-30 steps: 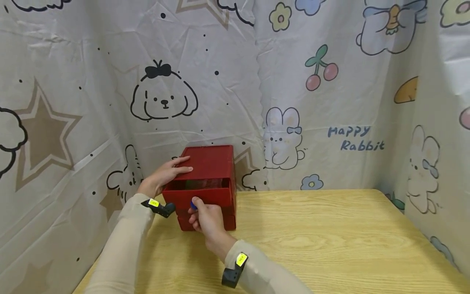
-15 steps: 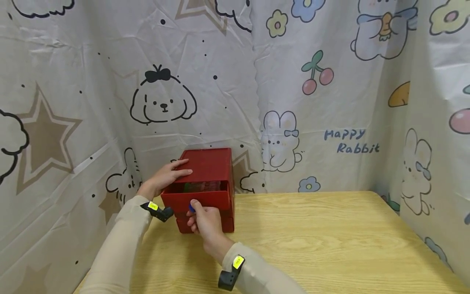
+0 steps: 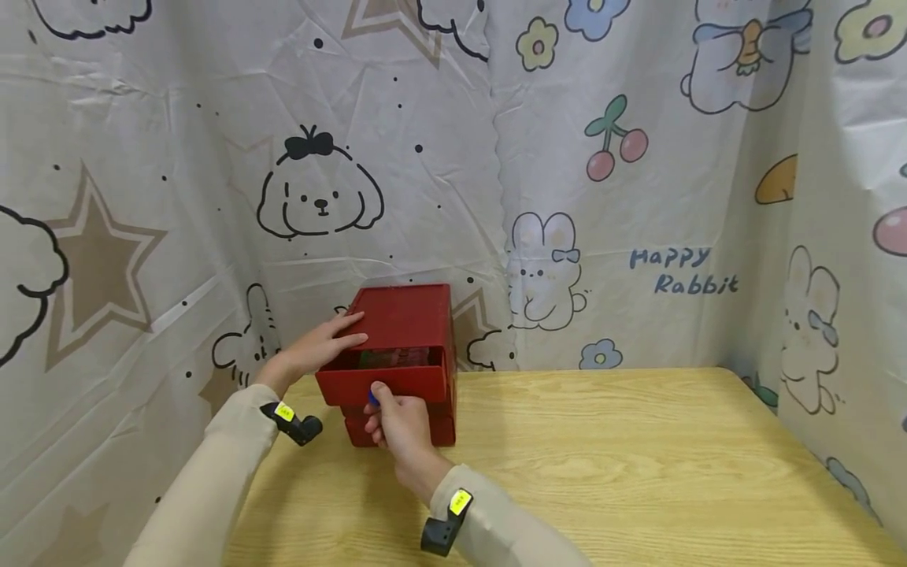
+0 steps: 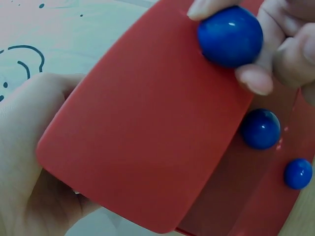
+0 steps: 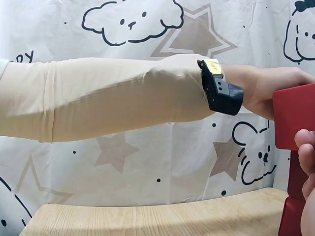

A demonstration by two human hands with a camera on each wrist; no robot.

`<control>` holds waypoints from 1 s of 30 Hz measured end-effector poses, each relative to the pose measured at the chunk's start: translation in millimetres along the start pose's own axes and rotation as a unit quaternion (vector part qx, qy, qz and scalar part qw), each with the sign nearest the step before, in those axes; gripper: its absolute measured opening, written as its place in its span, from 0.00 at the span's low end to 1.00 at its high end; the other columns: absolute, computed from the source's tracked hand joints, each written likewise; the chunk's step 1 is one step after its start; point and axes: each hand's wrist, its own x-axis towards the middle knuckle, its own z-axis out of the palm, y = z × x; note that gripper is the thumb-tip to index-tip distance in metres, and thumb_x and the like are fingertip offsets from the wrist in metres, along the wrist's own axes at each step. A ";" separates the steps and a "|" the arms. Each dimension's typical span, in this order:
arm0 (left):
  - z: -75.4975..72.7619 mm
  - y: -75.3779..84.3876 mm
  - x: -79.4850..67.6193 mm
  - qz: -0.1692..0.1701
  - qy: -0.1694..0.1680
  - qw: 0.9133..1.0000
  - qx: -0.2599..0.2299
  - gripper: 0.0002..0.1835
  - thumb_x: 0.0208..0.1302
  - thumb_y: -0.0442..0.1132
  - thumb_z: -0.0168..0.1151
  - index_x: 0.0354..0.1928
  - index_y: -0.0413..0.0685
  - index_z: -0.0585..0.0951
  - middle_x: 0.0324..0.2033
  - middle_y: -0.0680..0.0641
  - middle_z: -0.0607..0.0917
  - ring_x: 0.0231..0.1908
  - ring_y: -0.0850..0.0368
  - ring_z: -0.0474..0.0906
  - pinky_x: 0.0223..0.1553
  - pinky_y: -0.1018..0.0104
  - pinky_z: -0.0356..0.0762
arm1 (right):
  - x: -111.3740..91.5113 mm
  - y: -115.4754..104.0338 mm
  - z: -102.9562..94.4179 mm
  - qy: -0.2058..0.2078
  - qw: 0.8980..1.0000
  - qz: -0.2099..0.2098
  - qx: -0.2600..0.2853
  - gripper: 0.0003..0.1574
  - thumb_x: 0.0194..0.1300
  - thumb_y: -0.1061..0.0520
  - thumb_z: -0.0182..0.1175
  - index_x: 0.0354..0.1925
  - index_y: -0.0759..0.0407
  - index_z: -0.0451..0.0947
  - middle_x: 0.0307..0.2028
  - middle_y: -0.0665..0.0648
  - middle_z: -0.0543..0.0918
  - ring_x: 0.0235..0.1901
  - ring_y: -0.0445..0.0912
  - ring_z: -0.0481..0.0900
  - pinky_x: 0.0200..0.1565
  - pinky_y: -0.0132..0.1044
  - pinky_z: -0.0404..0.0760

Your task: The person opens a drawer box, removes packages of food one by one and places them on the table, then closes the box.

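Head view, and the contents (image 3: 394, 359) of the top drawer (image 3: 418, 384) are hard to make out, just a green and reddish patch in shadow! Over on the right wrist, the frame's edge cuts off the red drawer cabinet (image 3: 405, 315). It stands left on the wooden table (image 3: 602, 449), front facing the person, long axis running back toward the printed curtain (image 3: 439, 205), top drawer jutting partly out. Right hand (image 3: 405, 429) stretched forward, thumb uppermost, pinching the blue knob (image 4: 230, 37)! Left hand (image 3: 312, 349) lies over the cabinet's top edge, two fingers extended, the rest hidden.
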 end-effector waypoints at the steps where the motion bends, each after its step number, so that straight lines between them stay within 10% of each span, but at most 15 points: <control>1: 0.4 -0.2 -0.6 0.003 0.001 1.000 -0.001 0.41 0.78 0.60 0.52 0.82 0.47 0.56 0.81 0.35 0.42 0.78 0.32 0.35 0.71 0.29 0.41 | 0.1 0.0 -0.2 -0.001 1.000 -0.001 0.000 0.30 0.71 0.39 0.63 0.26 0.63 0.84 0.16 0.52 0.77 0.15 0.38 0.69 0.20 0.28 0.71; 30: -2.3 1.2 -1.0 0.019 -0.005 1.000 0.013 0.42 0.76 0.60 0.54 0.82 0.45 0.57 0.81 0.37 0.41 0.78 0.31 0.36 0.70 0.27 0.41 | -10.1 0.6 -1.9 0.002 1.000 0.015 -0.014 0.30 0.72 0.40 0.63 0.26 0.63 0.85 0.16 0.52 0.77 0.16 0.39 0.71 0.22 0.28 0.71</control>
